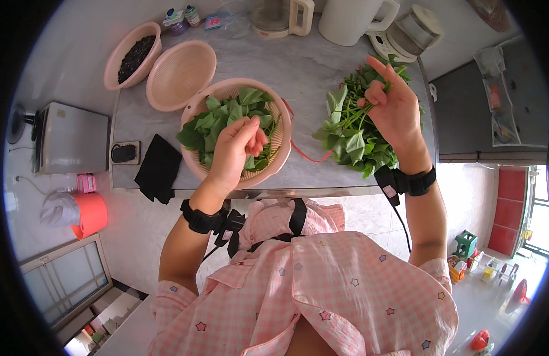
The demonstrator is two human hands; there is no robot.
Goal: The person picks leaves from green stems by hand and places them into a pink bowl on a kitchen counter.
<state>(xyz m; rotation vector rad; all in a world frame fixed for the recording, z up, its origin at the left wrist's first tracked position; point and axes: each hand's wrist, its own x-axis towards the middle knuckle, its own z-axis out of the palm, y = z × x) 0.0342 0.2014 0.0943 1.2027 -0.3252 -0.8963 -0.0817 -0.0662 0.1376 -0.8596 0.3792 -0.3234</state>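
Note:
My left hand [239, 149] is over a round pink plastic colander [281, 151], its fingers curled and thumb laid along them; I see nothing in its grasp. Green leaves with stems [225, 113] fill much of that colander, some hanging over its left rim. On the right of the counter lies a heap of leafy greens [357, 144] with many thin stems. Above this heap is my right hand [392, 104], its palm turned partly up. A green stem [389, 85] runs across its bent fingers, while the index finger points away. The fingers partly hide where the stems meet.
An upright-tilted pink colander [181, 75] and a pink basin of dark pieces [136, 58] stand at the back left. A black cloth [158, 167] overhangs the counter's front edge. Kettles [352, 22] line the back. A red string [308, 155] lies between colander and heap.

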